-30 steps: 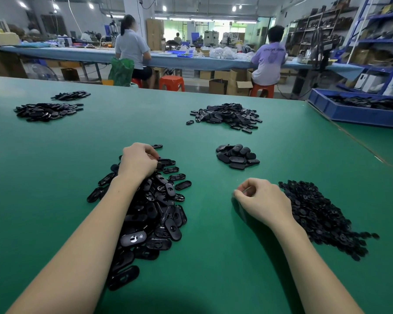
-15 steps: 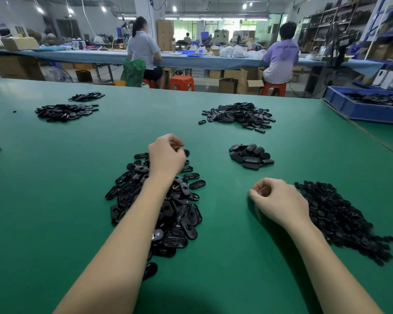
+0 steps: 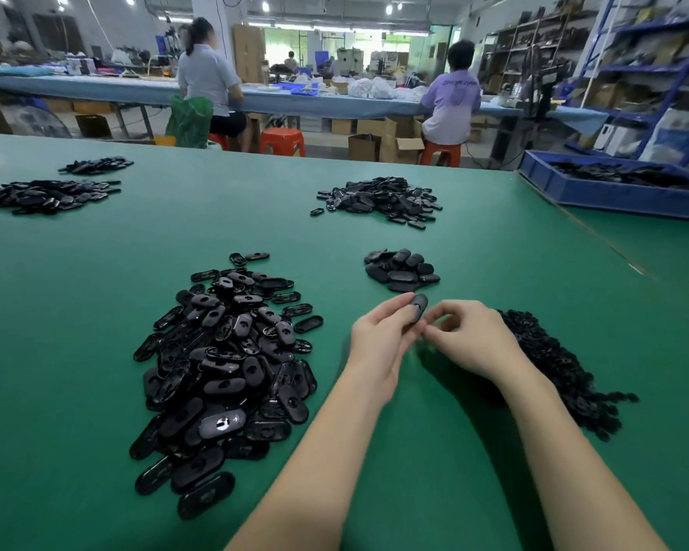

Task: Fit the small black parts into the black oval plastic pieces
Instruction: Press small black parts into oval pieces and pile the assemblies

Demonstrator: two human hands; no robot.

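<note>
Two hands, left hand (image 3: 378, 340) and right hand (image 3: 468, 336), pinch one oval piece (image 3: 417, 307).

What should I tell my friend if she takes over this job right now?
Left hand holds one oval piece upright above the green table.
Right hand has curled fingertips meeting that piece; the small part itself is too small to see.
Unfilled ovals: big pile on the left.
Small parts: heap on the right.
Small stack just beyond the hands looks like the finished ones.
Left to do: fit this one, then most of the big pile.
</note>
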